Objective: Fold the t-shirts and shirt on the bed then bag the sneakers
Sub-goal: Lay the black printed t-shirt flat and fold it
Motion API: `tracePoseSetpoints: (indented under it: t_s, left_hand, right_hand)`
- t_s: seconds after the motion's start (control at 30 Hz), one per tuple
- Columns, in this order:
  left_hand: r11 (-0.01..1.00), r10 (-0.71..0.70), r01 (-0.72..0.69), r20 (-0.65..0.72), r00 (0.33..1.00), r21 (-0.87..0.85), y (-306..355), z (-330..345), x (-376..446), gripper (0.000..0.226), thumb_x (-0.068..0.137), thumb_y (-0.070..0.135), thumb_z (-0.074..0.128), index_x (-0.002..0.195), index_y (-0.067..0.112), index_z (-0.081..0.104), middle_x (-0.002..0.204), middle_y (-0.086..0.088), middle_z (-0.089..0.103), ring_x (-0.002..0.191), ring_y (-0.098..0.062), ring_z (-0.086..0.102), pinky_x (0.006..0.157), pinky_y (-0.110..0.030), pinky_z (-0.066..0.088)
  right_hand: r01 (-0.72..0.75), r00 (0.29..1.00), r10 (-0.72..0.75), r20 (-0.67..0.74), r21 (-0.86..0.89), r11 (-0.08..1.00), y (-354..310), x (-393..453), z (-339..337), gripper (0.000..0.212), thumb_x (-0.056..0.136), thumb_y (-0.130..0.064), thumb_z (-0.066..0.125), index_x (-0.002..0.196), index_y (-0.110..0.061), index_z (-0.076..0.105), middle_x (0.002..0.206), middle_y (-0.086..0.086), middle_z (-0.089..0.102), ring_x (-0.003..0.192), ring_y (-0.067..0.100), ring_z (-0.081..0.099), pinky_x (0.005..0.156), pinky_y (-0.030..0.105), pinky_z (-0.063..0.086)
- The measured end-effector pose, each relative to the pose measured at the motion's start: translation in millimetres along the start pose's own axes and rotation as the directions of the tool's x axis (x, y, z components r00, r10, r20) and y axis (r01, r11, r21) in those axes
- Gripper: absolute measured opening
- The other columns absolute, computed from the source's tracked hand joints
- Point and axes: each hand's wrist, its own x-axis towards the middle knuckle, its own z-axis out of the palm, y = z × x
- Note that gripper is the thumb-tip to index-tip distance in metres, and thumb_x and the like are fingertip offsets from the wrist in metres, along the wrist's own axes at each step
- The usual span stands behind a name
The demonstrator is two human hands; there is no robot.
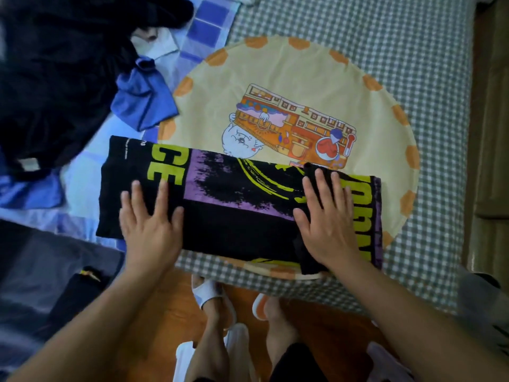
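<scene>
A black t-shirt [234,213] with purple and yellow-green print lies folded into a long strip across the near edge of the bed. My left hand [150,224] presses flat on its left part, fingers spread. Flat on the strip's right part lies my right hand [326,221], over a folded-in black sleeve. A pile of dark clothing [55,78] and a blue garment [143,103] lie at the upper left. White sneakers [237,343] show on the floor by my legs.
A round yellow cloth [289,73] with a cartoon print lies on the green checked bedsheet [385,37] under the t-shirt. A blue checked blanket [209,17] lies at the left. My feet in slippers [209,293] stand on the wooden floor below the bed edge.
</scene>
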Motion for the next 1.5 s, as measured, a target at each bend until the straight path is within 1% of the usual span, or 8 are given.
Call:
tracePoseSetpoints:
  t_s: [0.3, 0.5, 0.7, 0.97, 1.13, 1.3, 1.4, 1.5]
  left_hand:
    - [0.933, -0.014, 0.029, 0.043, 0.999, -0.36, 31.4, -46.7, -18.1, 0.014, 0.101, 0.024, 0.056, 0.103, 0.014, 0.065, 0.093, -0.004, 0.07, 0.089, -0.025, 0.065, 0.072, -0.035, 0.049]
    - [0.598, 0.083, 0.672, 0.868, 0.49, -0.436, 136.0, 56.3, -106.5, 0.033, 0.095, 0.041, 0.064, 0.113, 0.014, 0.063, 0.086, -0.007, 0.071, 0.065, -0.02, 0.067, 0.059, -0.038, 0.057]
    - [0.258, -0.025, 0.777, 0.8, 0.6, -0.575, 169.6, 76.9, -122.6, 0.013, 0.1, 0.015, 0.063, 0.103, 0.003, 0.06, 0.082, -0.012, 0.074, 0.067, -0.023, 0.075, 0.056, -0.032, 0.056]
    - [0.633, 0.137, 0.308, 0.495, 0.858, -0.71, 169.5, 47.0, -116.6, 0.012, 0.089, 0.009, 0.076, 0.081, 0.012, 0.069, 0.086, 0.008, 0.069, 0.075, -0.003, 0.066, 0.068, -0.014, 0.053]
    - [0.733, 0.033, 0.285, 0.451, 0.892, -0.618, 150.6, 65.6, -107.0, 0.027, 0.09, -0.015, 0.058, 0.074, 0.005, 0.065, 0.095, 0.003, 0.07, 0.095, -0.013, 0.068, 0.083, -0.03, 0.06]
    - [0.853, 0.366, -0.286, 0.11, 0.924, -0.436, 166.3, 50.6, -132.3, 0.009, 0.096, 0.011, 0.055, 0.096, 0.02, 0.055, 0.1, 0.012, 0.048, 0.08, -0.005, 0.051, 0.065, -0.014, 0.039]
    - [0.902, 0.098, 0.153, 0.538, 0.837, -0.403, 179.4, 61.1, -146.6, 0.026, 0.099, 0.049, 0.052, 0.101, 0.025, 0.044, 0.1, 0.005, 0.057, 0.083, -0.014, 0.062, 0.073, -0.031, 0.053]
    - [0.546, -0.113, 0.665, 0.741, 0.662, -0.51, 187.6, 71.1, -142.6, 0.034, 0.098, 0.051, 0.058, 0.11, 0.021, 0.049, 0.1, -0.009, 0.069, 0.082, -0.026, 0.075, 0.08, -0.052, 0.061]
  right_hand:
    - [-0.183, 0.944, 0.252, -0.212, 0.3, 0.936, 9.6, -23.0, -7.0, 0.048, 0.104, -0.035, 0.039, 0.142, -0.008, 0.05, 0.152, 0.013, 0.04, 0.141, 0.032, 0.032, 0.118, 0.053, 0.027]
    - [-0.37, 0.924, 0.358, 0.136, 0.079, 0.925, 66.0, -53.7, -12.2, 0.07, 0.103, -0.058, 0.011, 0.162, -0.021, 0.012, 0.169, 0.009, 0.008, 0.154, 0.03, 0.007, 0.126, 0.048, 0.007]
    - [-0.348, 0.937, 0.333, 0.104, 0.224, 0.91, 88.8, -92.2, -14.7, 0.073, 0.1, -0.058, 0.033, 0.158, -0.016, 0.023, 0.166, 0.008, 0.014, 0.152, 0.028, 0.013, 0.122, 0.049, 0.021]
    - [0.108, 0.994, -0.108, -0.006, 0.049, 0.993, 106.1, -125.4, 16.5, 0.018, 0.085, 0.002, 0.074, 0.097, -0.002, 0.061, 0.139, 0.021, 0.047, 0.135, 0.038, 0.039, 0.107, 0.051, 0.046]
    - [0.14, 0.99, -0.14, 0.007, 0.052, 0.989, 105.6, -126.3, 16.1, 0.008, 0.089, -0.005, 0.061, 0.096, -0.002, 0.061, 0.141, 0.019, 0.044, 0.137, 0.038, 0.038, 0.111, 0.055, 0.041]
    - [0.102, 0.994, -0.104, 0.018, 0.095, 0.99, 98.4, -119.1, -2.1, 0.026, 0.089, -0.029, 0.066, 0.1, -0.006, 0.066, 0.129, 0.014, 0.052, 0.126, 0.034, 0.046, 0.109, 0.055, 0.039]
    - [0.132, 0.989, -0.135, 0.067, 0.048, 0.99, 96.6, -113.5, -6.6, 0.041, 0.092, -0.046, 0.062, 0.107, -0.009, 0.063, 0.121, 0.01, 0.052, 0.117, 0.03, 0.049, 0.105, 0.049, 0.042]
    - [0.129, 0.987, -0.132, 0.09, 0.041, 0.991, 97.6, -110.2, -3.0, 0.044, 0.095, -0.051, 0.051, 0.11, -0.01, 0.062, 0.12, 0.008, 0.05, 0.116, 0.028, 0.047, 0.104, 0.046, 0.043]
